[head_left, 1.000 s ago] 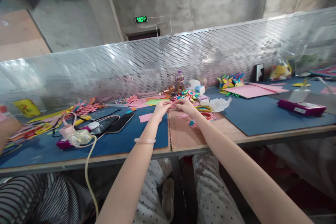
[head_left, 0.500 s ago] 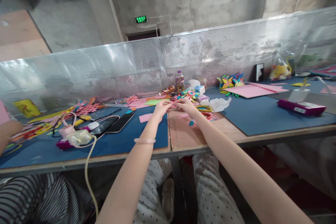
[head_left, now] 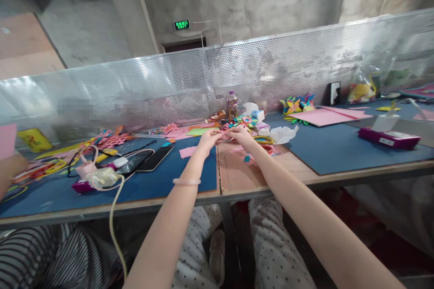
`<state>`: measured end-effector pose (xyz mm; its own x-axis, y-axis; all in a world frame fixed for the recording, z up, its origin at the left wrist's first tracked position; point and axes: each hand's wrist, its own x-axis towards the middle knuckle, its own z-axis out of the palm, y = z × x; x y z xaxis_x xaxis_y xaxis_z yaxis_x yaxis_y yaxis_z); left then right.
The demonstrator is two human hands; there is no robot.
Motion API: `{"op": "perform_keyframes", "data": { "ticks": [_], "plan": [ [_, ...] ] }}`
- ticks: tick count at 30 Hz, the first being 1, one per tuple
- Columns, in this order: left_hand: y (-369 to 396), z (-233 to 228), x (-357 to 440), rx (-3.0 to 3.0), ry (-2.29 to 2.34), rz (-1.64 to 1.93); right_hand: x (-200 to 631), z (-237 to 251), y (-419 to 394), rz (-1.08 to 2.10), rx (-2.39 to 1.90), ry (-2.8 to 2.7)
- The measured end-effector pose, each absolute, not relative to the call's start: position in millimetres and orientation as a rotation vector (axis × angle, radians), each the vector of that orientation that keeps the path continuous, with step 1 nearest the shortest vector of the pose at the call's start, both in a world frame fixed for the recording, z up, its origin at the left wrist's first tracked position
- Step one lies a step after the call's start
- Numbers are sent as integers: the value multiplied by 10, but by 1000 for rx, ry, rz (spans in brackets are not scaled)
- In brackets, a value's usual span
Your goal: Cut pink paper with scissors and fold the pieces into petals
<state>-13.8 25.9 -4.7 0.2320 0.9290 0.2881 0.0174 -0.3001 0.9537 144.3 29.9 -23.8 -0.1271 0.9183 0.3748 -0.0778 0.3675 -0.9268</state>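
Small pink paper piece [head_left: 222, 134] pinched between both hands, above the counter [head_left: 237, 176] seam, far out at arm's reach.

Barely any shift from half a second ago: same pinch, same spot, so likely mid-fold, not placing. Left hand [head_left: 207, 137] closed on the left end, right hand [head_left: 240, 135] closed on the right end, fingertips nearly meeting. Piece tiny, pink, probably creased; too small to read the shape. Just behind: multicoloured paper flower [head_left: 246, 121], drink bottle [head_left: 232, 105], white tissue [head_left: 283, 134]. Left on the blue mat [head_left: 162, 180]: two phones [head_left: 145, 161], pink scraps. Far left: another person's hand [head_left: 10, 169], now raising a pink sheet [head_left: 7, 140].
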Motion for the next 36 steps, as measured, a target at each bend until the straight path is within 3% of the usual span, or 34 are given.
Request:
{"op": "perform_keyframes", "data": {
  "ticks": [26,36],
  "plan": [
    [261,-64,-142,1654,918,1174,1437,-220,257,1062,-819,-1432],
    [251,-63,-130,1625,888,1129,1464,-273,357,930,-825,-1497]
  ]
}}
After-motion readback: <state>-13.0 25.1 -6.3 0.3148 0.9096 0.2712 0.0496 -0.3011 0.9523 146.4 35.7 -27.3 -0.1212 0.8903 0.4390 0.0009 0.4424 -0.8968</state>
